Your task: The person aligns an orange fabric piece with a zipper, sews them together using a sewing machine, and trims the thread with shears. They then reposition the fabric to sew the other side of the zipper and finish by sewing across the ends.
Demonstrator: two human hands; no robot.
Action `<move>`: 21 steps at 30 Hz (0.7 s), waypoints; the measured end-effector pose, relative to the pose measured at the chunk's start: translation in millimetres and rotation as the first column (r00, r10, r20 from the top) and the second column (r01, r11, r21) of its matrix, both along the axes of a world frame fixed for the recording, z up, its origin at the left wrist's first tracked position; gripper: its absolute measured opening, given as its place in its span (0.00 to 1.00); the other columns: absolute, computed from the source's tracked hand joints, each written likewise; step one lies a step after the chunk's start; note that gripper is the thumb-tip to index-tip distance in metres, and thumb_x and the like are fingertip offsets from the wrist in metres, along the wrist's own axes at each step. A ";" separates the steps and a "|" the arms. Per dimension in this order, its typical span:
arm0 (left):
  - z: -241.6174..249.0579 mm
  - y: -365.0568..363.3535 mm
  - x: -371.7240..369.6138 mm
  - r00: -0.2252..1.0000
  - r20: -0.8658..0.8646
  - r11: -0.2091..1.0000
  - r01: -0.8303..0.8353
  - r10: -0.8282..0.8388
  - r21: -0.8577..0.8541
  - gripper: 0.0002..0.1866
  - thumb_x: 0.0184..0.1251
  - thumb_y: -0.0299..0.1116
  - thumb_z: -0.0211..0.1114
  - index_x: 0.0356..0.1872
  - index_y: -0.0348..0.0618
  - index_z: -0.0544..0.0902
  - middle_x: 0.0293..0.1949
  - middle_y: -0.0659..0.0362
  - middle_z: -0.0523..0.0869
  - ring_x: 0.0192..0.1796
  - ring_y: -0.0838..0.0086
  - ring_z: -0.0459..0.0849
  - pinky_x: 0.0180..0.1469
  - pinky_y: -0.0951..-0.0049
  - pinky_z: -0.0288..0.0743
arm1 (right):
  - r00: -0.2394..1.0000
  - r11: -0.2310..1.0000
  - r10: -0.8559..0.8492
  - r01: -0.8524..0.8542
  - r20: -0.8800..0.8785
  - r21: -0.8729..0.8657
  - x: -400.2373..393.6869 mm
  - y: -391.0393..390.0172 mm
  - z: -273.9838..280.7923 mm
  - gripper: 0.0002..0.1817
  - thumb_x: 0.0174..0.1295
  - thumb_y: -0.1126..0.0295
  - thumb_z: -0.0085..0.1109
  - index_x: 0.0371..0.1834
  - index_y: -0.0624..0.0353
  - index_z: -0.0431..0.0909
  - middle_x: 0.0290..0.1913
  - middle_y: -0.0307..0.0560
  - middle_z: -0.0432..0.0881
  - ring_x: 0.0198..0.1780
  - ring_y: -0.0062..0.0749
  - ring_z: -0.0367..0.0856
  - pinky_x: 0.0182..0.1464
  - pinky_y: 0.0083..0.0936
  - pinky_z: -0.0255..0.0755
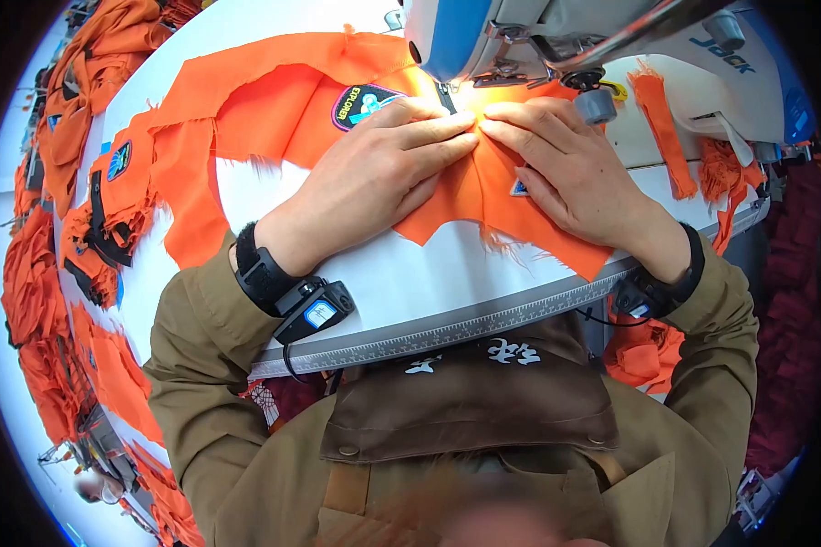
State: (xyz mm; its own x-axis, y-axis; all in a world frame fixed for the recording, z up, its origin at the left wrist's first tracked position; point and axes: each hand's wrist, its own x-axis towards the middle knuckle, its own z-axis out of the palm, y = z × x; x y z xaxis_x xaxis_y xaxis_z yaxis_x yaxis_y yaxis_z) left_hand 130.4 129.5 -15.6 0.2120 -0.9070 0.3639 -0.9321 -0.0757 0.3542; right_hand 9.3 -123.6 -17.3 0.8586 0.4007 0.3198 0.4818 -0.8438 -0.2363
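Under the lit head of a sewing machine point(452, 46), an orange fabric piece point(456, 196) lies on the white table, with folds running from my fingertips toward the table's edge. My left hand point(388, 169) grips it just in front of the presser foot point(447, 96), beside a dark "EXPLORER" patch point(365, 107). From the other side my right hand point(570, 169) holds the same fabric, its fingertips close to the left ones. Part of a small blue patch point(519, 189) shows by the right thumb. The needle tip is not distinguishable in the glare.
More orange pieces spread across the table point(265, 196) at left, one with a blue patch point(119, 160). An orange strip point(661, 132) and frayed scraps point(725, 169) lie at right. A measuring tape point(465, 326) follows the front edge. Orange piles point(41, 273) stand beyond the left side.
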 end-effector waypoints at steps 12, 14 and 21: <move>1.0 -0.3 -0.4 0.996 0.085 1.000 0.018 -0.016 -0.025 0.23 0.63 0.23 0.72 0.61 0.43 0.89 0.60 0.58 0.91 0.62 0.58 0.85 0.64 0.59 0.82 | 0.994 0.980 0.110 -0.112 0.024 0.163 10.7 -1.0 -2.6 0.22 0.72 0.69 0.62 0.68 0.59 0.77 0.67 0.46 0.81 0.63 0.44 0.82 0.69 0.43 0.71; 0.4 0.3 -1.0 0.992 0.127 0.999 0.027 -0.024 -0.024 0.23 0.63 0.24 0.72 0.61 0.44 0.90 0.59 0.58 0.91 0.61 0.58 0.86 0.63 0.59 0.83 | 0.992 0.986 0.120 -0.123 0.039 0.115 9.6 0.0 -6.7 0.23 0.72 0.69 0.63 0.68 0.60 0.77 0.67 0.47 0.80 0.63 0.44 0.82 0.69 0.43 0.71; 2.9 0.6 -2.0 0.982 0.179 0.998 0.059 -0.056 -0.013 0.24 0.61 0.27 0.74 0.61 0.49 0.91 0.59 0.60 0.92 0.61 0.57 0.86 0.61 0.59 0.84 | 0.994 0.992 0.111 -0.112 0.022 0.050 8.6 -1.6 -4.2 0.25 0.72 0.67 0.62 0.71 0.61 0.76 0.70 0.48 0.79 0.64 0.45 0.81 0.69 0.45 0.71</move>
State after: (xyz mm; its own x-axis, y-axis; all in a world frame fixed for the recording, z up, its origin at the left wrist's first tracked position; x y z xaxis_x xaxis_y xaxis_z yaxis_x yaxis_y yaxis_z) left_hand 128.3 130.1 -12.7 0.0900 -0.9085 0.4082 -0.9831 -0.0154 0.1826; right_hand 17.9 -125.2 -21.4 0.8027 0.4765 0.3586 0.5774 -0.7714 -0.2674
